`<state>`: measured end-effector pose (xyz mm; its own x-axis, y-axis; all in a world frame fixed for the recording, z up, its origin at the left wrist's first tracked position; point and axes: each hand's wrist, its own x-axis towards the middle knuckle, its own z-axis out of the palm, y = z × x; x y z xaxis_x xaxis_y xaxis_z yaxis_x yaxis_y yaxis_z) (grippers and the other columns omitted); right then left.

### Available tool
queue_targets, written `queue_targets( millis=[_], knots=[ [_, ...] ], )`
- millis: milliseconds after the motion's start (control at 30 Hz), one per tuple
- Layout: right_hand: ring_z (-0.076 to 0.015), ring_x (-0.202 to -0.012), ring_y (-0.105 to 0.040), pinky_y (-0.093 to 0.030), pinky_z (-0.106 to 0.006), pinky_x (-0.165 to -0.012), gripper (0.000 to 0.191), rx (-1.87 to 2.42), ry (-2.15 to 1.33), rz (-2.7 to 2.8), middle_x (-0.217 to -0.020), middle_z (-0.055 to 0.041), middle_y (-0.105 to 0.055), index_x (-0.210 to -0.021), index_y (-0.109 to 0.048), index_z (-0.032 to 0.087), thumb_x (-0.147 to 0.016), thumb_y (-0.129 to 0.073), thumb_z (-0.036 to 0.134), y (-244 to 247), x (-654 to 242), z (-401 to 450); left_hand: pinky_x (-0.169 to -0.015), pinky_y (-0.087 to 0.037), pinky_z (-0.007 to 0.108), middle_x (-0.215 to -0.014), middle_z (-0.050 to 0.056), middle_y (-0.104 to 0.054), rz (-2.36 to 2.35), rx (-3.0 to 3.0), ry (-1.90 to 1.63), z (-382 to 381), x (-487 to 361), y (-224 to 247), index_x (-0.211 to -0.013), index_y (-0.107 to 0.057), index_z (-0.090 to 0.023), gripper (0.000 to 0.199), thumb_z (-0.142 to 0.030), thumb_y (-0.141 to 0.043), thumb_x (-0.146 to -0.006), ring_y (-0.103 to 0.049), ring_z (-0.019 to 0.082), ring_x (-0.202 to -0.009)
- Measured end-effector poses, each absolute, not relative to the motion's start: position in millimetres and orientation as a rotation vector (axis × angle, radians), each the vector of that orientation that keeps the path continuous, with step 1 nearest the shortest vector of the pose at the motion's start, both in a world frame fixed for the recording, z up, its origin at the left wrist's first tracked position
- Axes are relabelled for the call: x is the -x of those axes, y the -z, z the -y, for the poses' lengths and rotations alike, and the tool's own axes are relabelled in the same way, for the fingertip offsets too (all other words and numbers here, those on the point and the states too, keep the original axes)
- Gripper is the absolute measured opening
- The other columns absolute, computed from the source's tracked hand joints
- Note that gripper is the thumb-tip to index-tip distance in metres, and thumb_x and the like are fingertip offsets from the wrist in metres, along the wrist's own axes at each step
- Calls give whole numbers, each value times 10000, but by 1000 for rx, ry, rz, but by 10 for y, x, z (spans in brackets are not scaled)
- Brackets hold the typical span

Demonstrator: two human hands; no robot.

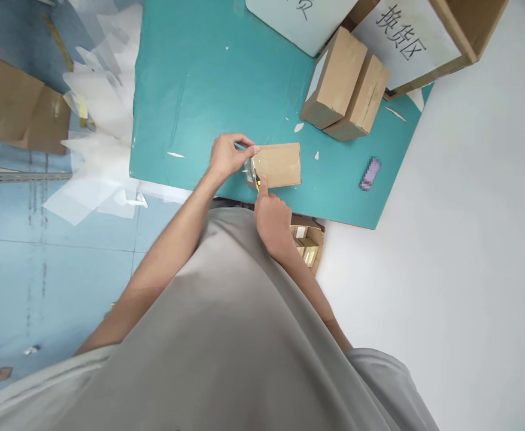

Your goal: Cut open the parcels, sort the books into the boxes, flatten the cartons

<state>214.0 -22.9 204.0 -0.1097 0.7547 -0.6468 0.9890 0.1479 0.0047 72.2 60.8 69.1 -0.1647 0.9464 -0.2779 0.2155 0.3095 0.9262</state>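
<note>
Box, one (280, 166), near the front edge of one green table (199, 90); left hand (228, 157) touching its left end, grip unclear, right hand (273, 220) closed round one yellow cutter (258, 184). Step, apparently: slitting that end; next move calls for a steadied box and shallow stroke. Brown cartons, two (339, 70), side by side beyond, to the right.

Head-height view down onto table (208, 84)
</note>
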Motion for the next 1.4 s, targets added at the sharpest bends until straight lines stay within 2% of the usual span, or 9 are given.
queue_targets(
  millis=[200, 400, 500, 833, 1233, 1400],
  knots=[
    [-284, -995, -768, -602, -395, -877, 680, -1555, 591, -1860, -1210, -227, -744, -1759, -103, 162, -1134, -359, 236, -2141, -2217, 412, -861, -558, 377, -962, 76, -790, -1616, -1070, -933, -594, -725, -695, -958, -794, -193, 224, -362, -787, -812, -686, 227, -877],
    [-269, -984, -757, -583, -401, -905, 642, -1541, 632, -1929, -1170, -168, -766, -1758, -157, 232, -1137, -320, 246, -2224, -2298, 436, -848, -578, 392, -959, 76, -798, -1588, -1068, -950, -613, -700, -677, -931, -800, -196, 219, -372, -795, -801, -693, 226, -857],
    [-277, -1001, -750, -576, -404, -916, 636, -1661, 627, -1997, -1198, -168, -766, -1763, -119, 220, -1147, -263, 277, -2162, -2294, 284, -837, -586, 384, -940, 72, -800, -1577, -1078, -944, -632, -689, -684, -917, -803, -192, 217, -365, -804, -787, -699, 231, -866],
    [-310, -1027, -754, -575, -447, -941, 621, -1737, 695, -2086, -1146, -150, -798, -1752, -203, 205, -1145, -263, 321, -1919, -2252, -24, -830, -602, 387, -915, 74, -800, -1566, -1073, -950, -669, -672, -659, -897, -805, -188, 250, -398, -836, -764, -713, 234, -858],
    [-309, -1058, -765, -588, -451, -943, 619, -1674, 696, -2033, -1196, -189, -784, -1748, -178, 173, -1144, -273, 272, -1950, -2196, -37, -764, -579, 352, -906, 71, -801, -1582, -1084, -930, -663, -663, -682, -905, -811, -183, 270, -411, -821, -762, -682, 206, -792],
    [-290, -1012, -781, -599, -415, -911, 628, -1590, 669, -1966, -1146, -216, -781, -1717, -249, 101, -1092, -309, 125, -1964, -2162, 85, -774, -574, 339, -922, 65, -801, -1617, -1083, -924, -635, -686, -728, -913, -808, -182, 260, -402, -811, -776, -683, 201, -801]
  ],
)
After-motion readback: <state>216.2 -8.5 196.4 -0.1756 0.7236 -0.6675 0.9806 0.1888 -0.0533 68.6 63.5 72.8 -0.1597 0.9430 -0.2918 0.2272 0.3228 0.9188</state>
